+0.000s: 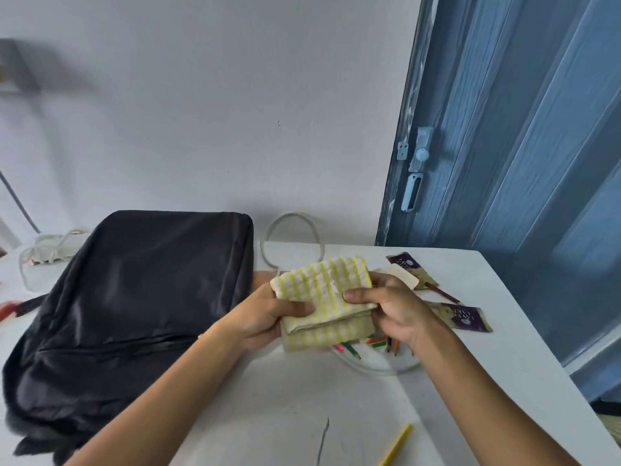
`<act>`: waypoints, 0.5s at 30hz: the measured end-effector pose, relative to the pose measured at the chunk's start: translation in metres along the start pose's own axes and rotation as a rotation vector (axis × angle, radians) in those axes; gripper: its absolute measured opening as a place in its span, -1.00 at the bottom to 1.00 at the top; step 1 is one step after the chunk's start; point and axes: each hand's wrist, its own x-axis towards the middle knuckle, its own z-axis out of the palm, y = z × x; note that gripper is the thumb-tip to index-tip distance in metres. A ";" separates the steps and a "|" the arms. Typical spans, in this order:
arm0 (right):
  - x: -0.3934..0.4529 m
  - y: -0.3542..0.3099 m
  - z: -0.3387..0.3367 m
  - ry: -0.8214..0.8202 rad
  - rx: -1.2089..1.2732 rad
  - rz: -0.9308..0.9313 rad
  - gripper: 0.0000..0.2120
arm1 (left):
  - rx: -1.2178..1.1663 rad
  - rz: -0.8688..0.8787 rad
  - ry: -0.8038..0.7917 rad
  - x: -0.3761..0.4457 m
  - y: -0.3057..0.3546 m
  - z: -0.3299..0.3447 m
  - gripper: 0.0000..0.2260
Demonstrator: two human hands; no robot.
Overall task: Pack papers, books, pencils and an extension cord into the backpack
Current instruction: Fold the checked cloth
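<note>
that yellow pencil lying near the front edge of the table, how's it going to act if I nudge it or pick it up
The yellow pencil looks thin, straight and rigid, so it should lift without bending and feel light. It lies loose on the smooth white table with nothing beside it, so a sideways nudge may well roll it. It sits close to the front edge, so it could drop off.

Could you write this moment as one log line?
left hand: holds pouch | right hand: holds pouch | backpack: zipped, flat | yellow pencil: loose
</note>
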 end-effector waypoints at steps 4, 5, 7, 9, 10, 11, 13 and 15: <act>0.003 0.002 0.000 -0.014 -0.066 0.028 -0.66 | 0.113 0.018 0.020 -0.001 0.002 -0.008 -0.59; 0.003 0.003 0.000 -0.018 -0.073 0.033 -0.65 | 0.121 0.019 0.016 -0.002 0.003 -0.009 -0.59; 0.002 0.004 0.000 -0.041 -0.074 0.047 -0.61 | 0.124 0.026 0.010 -0.001 0.003 -0.013 -0.59; 0.000 0.005 -0.002 -0.090 -0.081 0.078 -0.61 | 0.126 0.023 0.007 -0.001 0.004 -0.016 -0.58; -0.002 0.006 -0.002 -0.115 -0.098 0.100 -0.61 | 0.128 0.017 0.001 -0.001 0.004 -0.017 -0.56; -0.003 0.007 -0.002 -0.132 -0.133 0.120 -0.58 | 0.131 0.013 -0.010 0.000 0.004 -0.019 -0.54; -0.006 0.008 -0.003 -0.151 -0.224 0.142 -0.51 | 0.141 0.010 -0.040 0.001 0.002 -0.022 -0.49; -0.006 0.009 -0.004 -0.153 -0.262 0.135 -0.54 | 0.169 0.001 -0.054 0.002 0.001 -0.024 -0.46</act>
